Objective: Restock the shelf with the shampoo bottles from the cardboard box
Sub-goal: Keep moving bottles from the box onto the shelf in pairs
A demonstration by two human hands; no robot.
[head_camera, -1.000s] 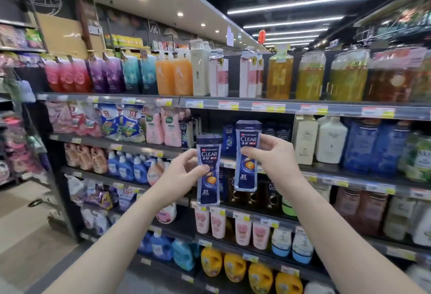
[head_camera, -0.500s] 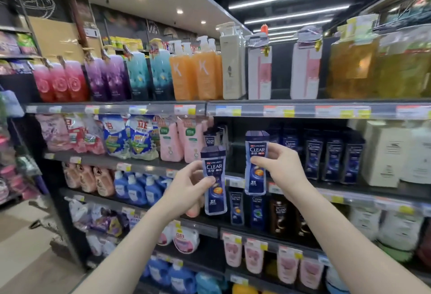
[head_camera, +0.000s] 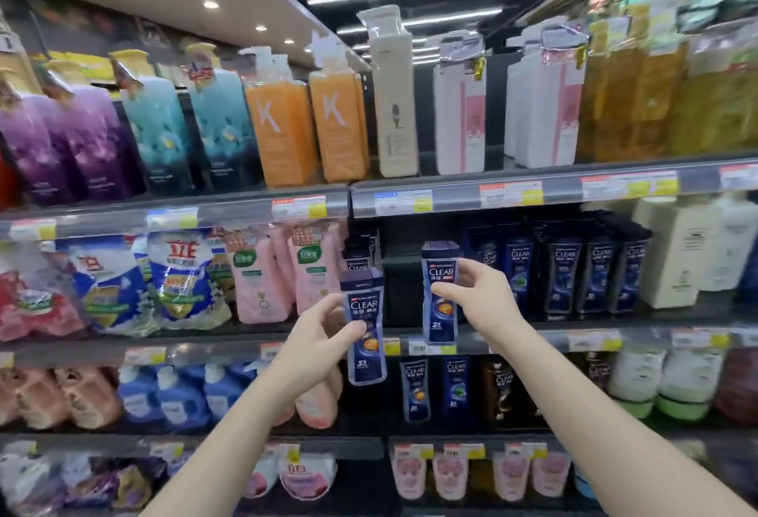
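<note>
I hold two dark blue CLEAR shampoo bottles upright in front of the shelving. My left hand (head_camera: 316, 342) grips the left shampoo bottle (head_camera: 366, 325) by its side, low, level with the shelf edge. My right hand (head_camera: 476, 297) grips the right shampoo bottle (head_camera: 439, 291) higher up, in front of a dark gap on the second shelf (head_camera: 533, 337). A row of the same CLEAR bottles (head_camera: 574, 270) stands on that shelf just right of the gap. One more CLEAR bottle (head_camera: 357, 258) stands at the gap's left. The cardboard box is out of view.
Large pump bottles (head_camera: 334, 122) fill the top shelf (head_camera: 451, 198). Pink refill pouches (head_camera: 262, 278) and blue-white detergent bags (head_camera: 180, 278) sit left of the gap. White bottles (head_camera: 672, 254) stand to the right. Lower shelves carry more bottles and pouches.
Both hands and their bottles have come closer to the shelf, and the view has moved in. The right bottle now sits in front of the gap; the left bottle stays lower.
</note>
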